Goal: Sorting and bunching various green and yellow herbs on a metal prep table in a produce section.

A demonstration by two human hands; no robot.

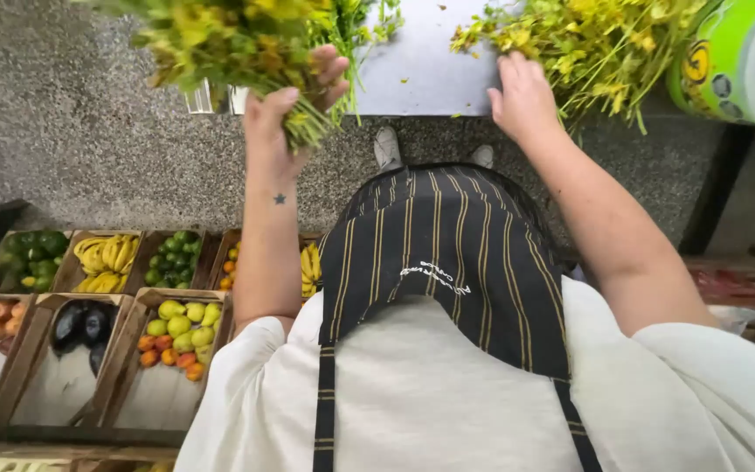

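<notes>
My left hand (286,118) grips a bunch of green stems with small yellow flowers (220,35), held up over the left edge of a grey metal table (421,70). My right hand (524,96) rests palm down at the table's front edge, touching a second heap of the same yellow-flowered stems (587,44) that lies on the table at the right. A black apron with thin gold stripes (447,253) over a white shirt fills the middle of the view.
A green and white plastic container (744,61) stands at the far right. Wooden crates at lower left hold bananas (107,258), eggplants (80,328), green and orange fruit (181,336) and green vegetables (32,258). The floor (72,131) is speckled grey stone.
</notes>
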